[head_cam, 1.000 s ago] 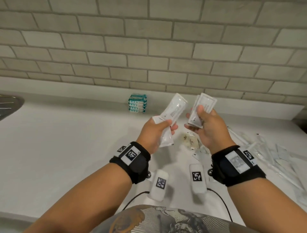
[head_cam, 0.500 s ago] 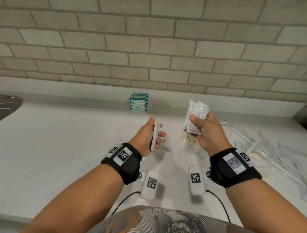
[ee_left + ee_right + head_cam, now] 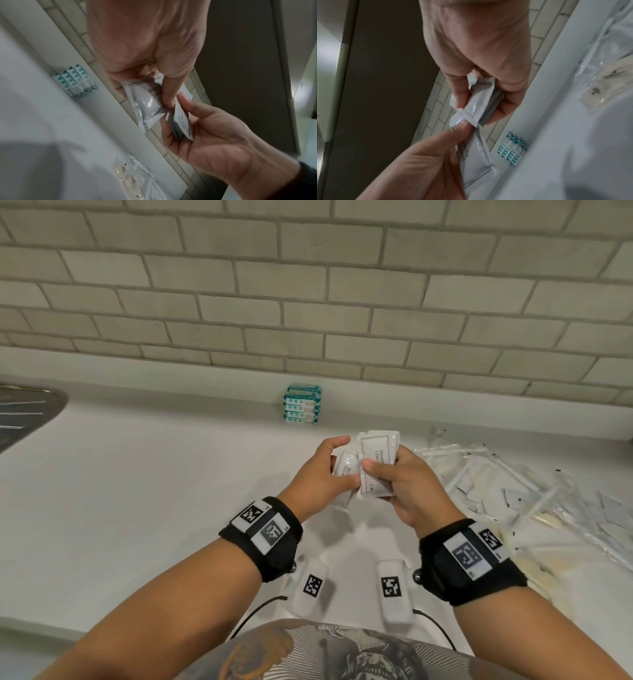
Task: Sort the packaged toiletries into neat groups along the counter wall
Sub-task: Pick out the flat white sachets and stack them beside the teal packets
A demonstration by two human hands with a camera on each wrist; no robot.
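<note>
While your right hand (image 3: 407, 487) grips a small stack of white printed sachets (image 3: 376, 463), your left hand (image 3: 318, 477) pinches one white plastic sachet (image 3: 344, 474) just left, touching it.

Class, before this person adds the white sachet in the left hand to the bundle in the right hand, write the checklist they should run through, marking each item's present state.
1. Left hand pinches the single flat white sachet: ok.
2. Right hand grips the bundle of white printed sachets: ok.
3. Sachet edges aligned with the bundle: not ok, offset.
4. Both labels match: cannot tell.
5. Teal-and-white packet stack neat against the wall: ok.
6. Loose clear-wrapped pile sorted: not ok.
</note>
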